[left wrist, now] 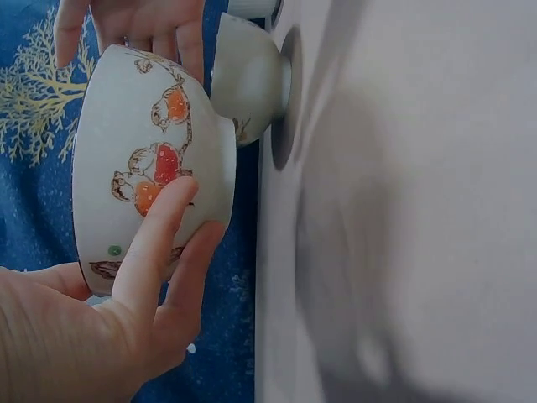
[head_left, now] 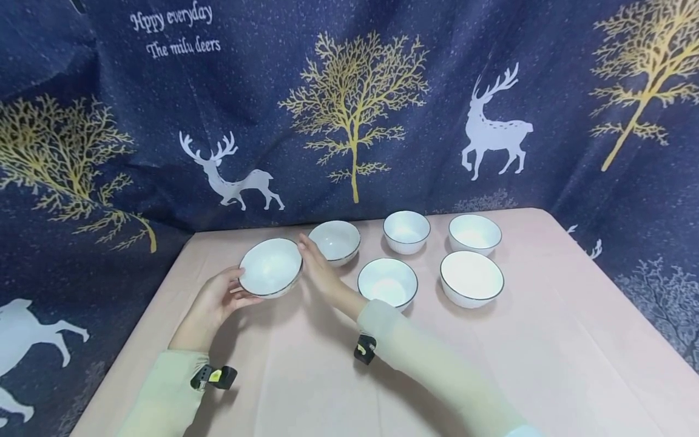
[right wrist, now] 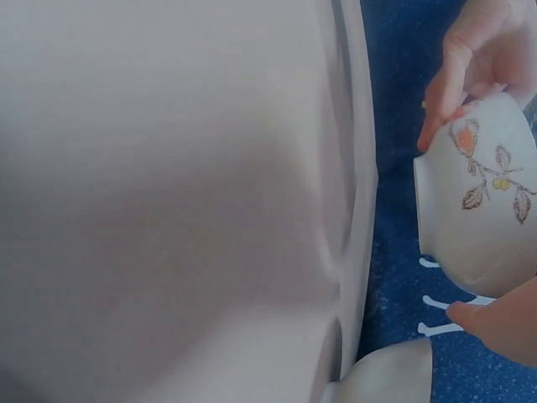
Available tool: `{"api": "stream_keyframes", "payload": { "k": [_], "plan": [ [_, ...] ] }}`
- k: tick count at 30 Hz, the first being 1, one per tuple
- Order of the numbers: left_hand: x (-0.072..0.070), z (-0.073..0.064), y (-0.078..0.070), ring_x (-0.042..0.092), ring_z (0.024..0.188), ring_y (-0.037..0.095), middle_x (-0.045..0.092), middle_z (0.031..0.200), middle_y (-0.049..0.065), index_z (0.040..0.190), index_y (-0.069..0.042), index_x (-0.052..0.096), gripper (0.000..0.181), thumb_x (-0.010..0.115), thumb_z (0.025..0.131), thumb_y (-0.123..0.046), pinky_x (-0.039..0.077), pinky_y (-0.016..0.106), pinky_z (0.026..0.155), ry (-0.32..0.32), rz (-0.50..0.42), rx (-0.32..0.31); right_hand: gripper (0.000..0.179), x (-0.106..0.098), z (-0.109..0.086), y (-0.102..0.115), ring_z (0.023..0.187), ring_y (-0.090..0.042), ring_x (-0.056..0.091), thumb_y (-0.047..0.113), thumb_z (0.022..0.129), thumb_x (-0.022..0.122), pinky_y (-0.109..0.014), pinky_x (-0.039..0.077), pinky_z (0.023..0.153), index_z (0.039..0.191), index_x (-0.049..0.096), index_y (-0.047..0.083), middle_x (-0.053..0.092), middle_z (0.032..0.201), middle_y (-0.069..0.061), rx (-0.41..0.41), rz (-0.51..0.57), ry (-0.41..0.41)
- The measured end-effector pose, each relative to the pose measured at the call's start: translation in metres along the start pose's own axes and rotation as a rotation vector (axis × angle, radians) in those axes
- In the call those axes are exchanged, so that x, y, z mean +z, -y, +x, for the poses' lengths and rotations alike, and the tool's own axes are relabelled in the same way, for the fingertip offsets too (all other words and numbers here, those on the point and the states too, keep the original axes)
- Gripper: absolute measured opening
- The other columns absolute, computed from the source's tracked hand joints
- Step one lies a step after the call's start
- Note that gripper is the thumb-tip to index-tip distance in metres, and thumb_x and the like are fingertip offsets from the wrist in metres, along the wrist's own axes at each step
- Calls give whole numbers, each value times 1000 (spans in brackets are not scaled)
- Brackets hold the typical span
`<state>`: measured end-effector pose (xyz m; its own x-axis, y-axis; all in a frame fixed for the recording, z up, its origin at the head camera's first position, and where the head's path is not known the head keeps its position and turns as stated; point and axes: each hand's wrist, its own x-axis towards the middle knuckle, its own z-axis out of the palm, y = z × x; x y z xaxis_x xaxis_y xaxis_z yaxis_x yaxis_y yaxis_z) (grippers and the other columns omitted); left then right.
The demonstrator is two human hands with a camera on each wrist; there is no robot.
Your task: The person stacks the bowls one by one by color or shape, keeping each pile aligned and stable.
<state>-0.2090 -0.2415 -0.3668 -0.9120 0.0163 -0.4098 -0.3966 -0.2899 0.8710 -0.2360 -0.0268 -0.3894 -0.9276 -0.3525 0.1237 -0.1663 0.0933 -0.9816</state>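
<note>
A white bowl [head_left: 271,267] with a dark rim is held above the table at the left of the head view. Its outside carries orange and red birds on a brown branch, seen on the bowl [left wrist: 151,168] in the left wrist view. My left hand [head_left: 215,303] grips it from the left, thumb at the rim and fingers against the outer wall. On the other side, my right hand [head_left: 323,273] is right at the bowl's right rim, fingers extended. Behind that hand stands another white bowl [head_left: 335,241], partly covered by it.
Several more white bowls stand upright to the right: one bowl [head_left: 388,282] by my right forearm, one bowl [head_left: 406,229] at the back, and a pair at the far right, its front bowl [head_left: 472,279] nearest. A dark blue deer-print cloth [head_left: 251,115] hangs behind the pale pink table [head_left: 306,382].
</note>
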Motion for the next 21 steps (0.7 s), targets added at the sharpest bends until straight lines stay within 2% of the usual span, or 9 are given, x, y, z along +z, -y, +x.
{"api": "stream_keyframes", "payload": {
  "k": [3,9,12,15,21],
  "plan": [
    [1,-2,3,60,87,24,30,131,24,153,-1,3,63,37,102,-15,54,52,89,16,31,9,60,-1,-5,-1,146,-21,17,41,105,19,-37,20,120,154,14,8,17,160,-9,-5,21,9],
    [1,-6,8,61,87,22,29,136,27,152,3,6,60,37,103,-13,56,51,87,43,98,24,58,-5,-19,6,144,-27,22,37,106,20,-36,27,118,154,13,4,16,159,-14,3,76,19],
    [1,-7,12,61,86,22,29,135,28,151,6,7,59,35,103,-11,56,49,86,60,125,32,58,-7,-24,5,145,-24,22,39,105,19,-37,23,119,154,14,7,17,160,-11,20,21,18],
    [2,-9,16,61,86,21,30,133,29,149,8,9,57,36,102,-10,57,49,86,69,150,36,60,-6,-26,-6,144,-19,23,45,104,18,-36,22,120,154,16,12,21,159,-6,24,-19,6],
    [4,-11,23,60,87,21,34,129,26,148,9,11,57,39,102,-9,57,49,85,77,174,29,59,-9,-36,-10,145,-22,21,42,105,17,-39,21,120,154,17,10,22,158,-9,14,-16,6]
  ]
}}
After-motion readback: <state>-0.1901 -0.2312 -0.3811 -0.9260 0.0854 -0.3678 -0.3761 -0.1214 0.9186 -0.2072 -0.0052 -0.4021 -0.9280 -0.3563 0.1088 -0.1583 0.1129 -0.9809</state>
